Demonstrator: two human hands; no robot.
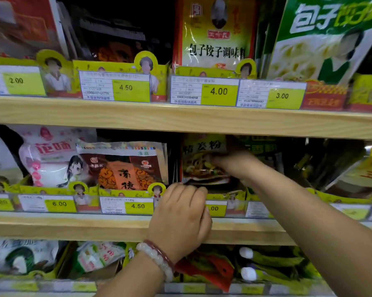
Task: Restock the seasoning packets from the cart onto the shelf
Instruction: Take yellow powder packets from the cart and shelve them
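Seasoning packet [204, 161] stands upright in middle shelf [116, 227] slot, long axis vertical. Right hand [234, 163] pinches its right edge, at 3 o'clock. Left hand [180, 213], fingers curled at its bottom edge, 6 o'clock; hold there unclear. Right nearer.

Light wooden shelf boards [180, 121] | yellow price tags [218, 92] along edges | dim, dark shelf recesses

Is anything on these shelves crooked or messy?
Yes. On the top shelf, the green dumpling packet leans left instead of standing straight. On the bottom shelf, a red packet lies flat, sticking out over the front edge. The brown packet between the hands is not seated in its slot yet.
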